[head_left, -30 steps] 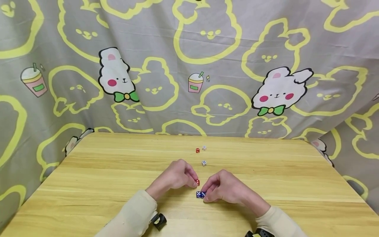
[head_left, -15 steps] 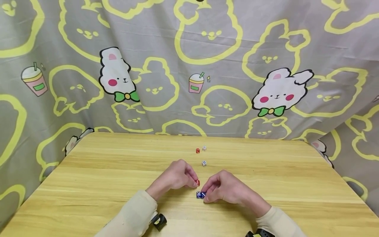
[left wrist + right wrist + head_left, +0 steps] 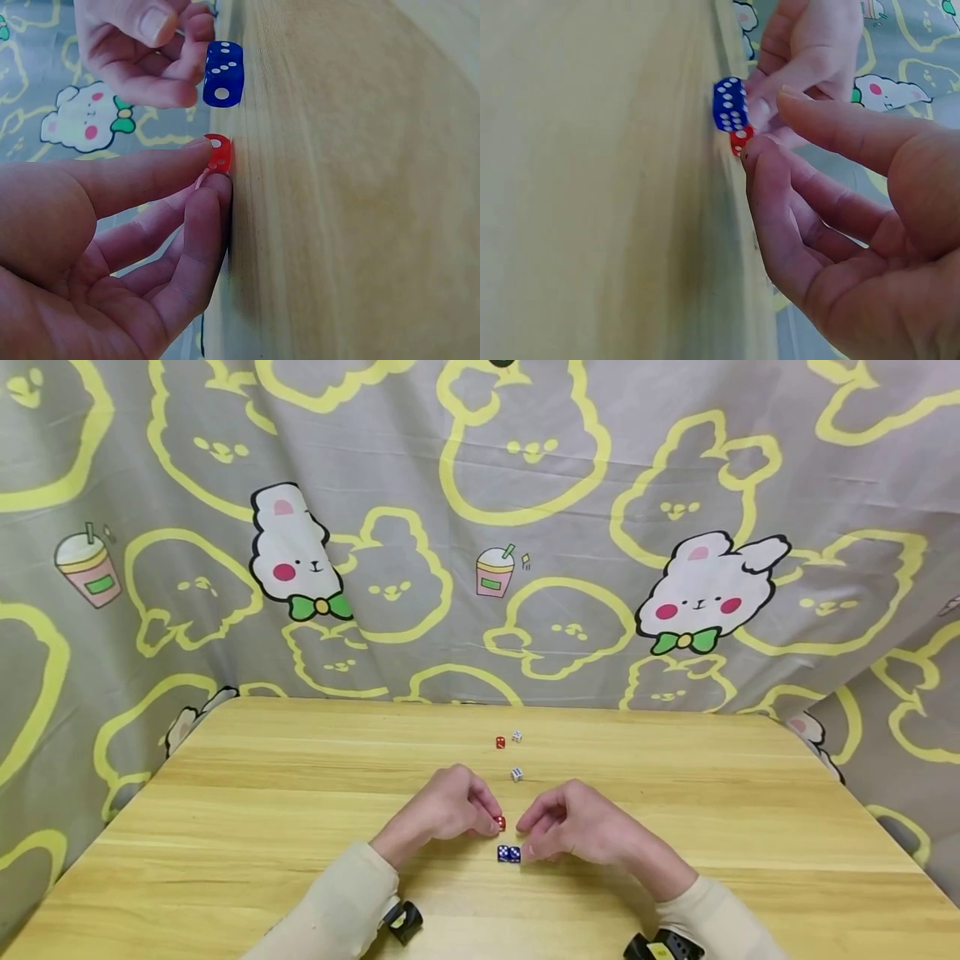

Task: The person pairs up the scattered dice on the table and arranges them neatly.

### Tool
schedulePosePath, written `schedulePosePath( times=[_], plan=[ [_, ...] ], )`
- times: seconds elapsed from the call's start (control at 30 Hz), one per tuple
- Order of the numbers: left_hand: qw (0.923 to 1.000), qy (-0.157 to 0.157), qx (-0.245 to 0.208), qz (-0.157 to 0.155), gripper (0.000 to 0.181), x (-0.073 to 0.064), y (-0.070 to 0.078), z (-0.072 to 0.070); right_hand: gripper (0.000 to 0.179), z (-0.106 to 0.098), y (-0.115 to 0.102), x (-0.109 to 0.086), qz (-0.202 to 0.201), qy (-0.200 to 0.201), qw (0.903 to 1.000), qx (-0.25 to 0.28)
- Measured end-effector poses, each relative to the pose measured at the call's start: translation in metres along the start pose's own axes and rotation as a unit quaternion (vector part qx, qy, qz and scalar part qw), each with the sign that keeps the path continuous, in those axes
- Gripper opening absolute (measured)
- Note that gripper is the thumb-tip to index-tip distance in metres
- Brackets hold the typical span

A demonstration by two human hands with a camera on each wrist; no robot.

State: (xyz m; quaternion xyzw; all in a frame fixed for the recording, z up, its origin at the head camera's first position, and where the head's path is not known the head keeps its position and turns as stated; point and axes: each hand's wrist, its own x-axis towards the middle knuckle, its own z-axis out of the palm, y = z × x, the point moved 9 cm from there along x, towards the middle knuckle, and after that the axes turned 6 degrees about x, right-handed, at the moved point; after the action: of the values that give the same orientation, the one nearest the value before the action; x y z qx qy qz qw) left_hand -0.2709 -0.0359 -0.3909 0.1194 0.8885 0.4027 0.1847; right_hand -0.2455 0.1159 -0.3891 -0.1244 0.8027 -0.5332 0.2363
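Between thumb and fingertips, my left hand (image 3: 448,803) pinches a red die (image 3: 218,153) at the tabletop. Two blue dice (image 3: 508,854) sit side by side just in front of it, nearer to me. My right hand (image 3: 588,827) is beside the blue pair, its thumb and fingers apart with nothing between them. In the right wrist view a gap shows between that thumb and the fingertips, and the blue dice (image 3: 730,104) stand beyond them, partly overlapping the red die (image 3: 740,140).
Farther back on the wooden table (image 3: 300,760) lie a white die (image 3: 517,774), another red die (image 3: 500,742) and a second white die (image 3: 517,737). A grey patterned curtain (image 3: 420,460) hangs behind the table's far edge.
My right hand has let go of the blue dice, its fingers spreading and moving slightly away. The left hand keeps its pinch on the red die, and the dice have stayed put.
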Motion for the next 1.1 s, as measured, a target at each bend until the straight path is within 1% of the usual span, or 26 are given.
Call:
schedulePosePath(
  times=[0.2, 0.33, 0.47, 0.6, 0.73, 0.83, 0.97, 1.1],
  plan=[
    [1.0000, 0.004, 0.004, 0.006, 0.015, 0.000, 0.001, -0.002, 0.026, -0.013, -0.007, 0.000, -0.015, 0.021, 0.9994, -0.022],
    [0.9999, 0.004, 0.006, 0.008, 0.015, 0.000, 0.001, -0.002, 0.027, -0.021, -0.011, 0.001, -0.024, 0.043, 0.9980, -0.040],
    [0.9999, 0.006, 0.009, 0.007, 0.015, 0.001, 0.001, -0.002, 0.029, -0.030, -0.013, 0.005, -0.025, 0.071, 0.9957, -0.055],
    [0.9999, 0.005, 0.008, 0.006, 0.015, 0.001, 0.001, -0.001, 0.028, -0.041, -0.017, 0.010, -0.021, 0.104, 0.9927, -0.057],
    [0.9999, 0.003, 0.007, 0.008, 0.015, 0.001, 0.001, -0.001, 0.025, -0.051, -0.026, 0.019, -0.028, 0.136, 0.9878, -0.072],
    [0.9999, 0.002, 0.008, 0.008, 0.015, 0.001, 0.001, -0.001, 0.026, -0.057, -0.035, 0.028, -0.034, 0.149, 0.9846, -0.086],
    [0.9999, 0.001, 0.009, 0.009, 0.015, 0.001, 0.001, -0.001, 0.027, -0.065, -0.043, 0.041, -0.037, 0.154, 0.9838, -0.085],
    [0.9999, -0.002, 0.009, 0.011, 0.014, 0.001, 0.000, 0.000, 0.024, -0.070, -0.049, 0.053, -0.041, 0.154, 0.9840, -0.079]
  ],
)
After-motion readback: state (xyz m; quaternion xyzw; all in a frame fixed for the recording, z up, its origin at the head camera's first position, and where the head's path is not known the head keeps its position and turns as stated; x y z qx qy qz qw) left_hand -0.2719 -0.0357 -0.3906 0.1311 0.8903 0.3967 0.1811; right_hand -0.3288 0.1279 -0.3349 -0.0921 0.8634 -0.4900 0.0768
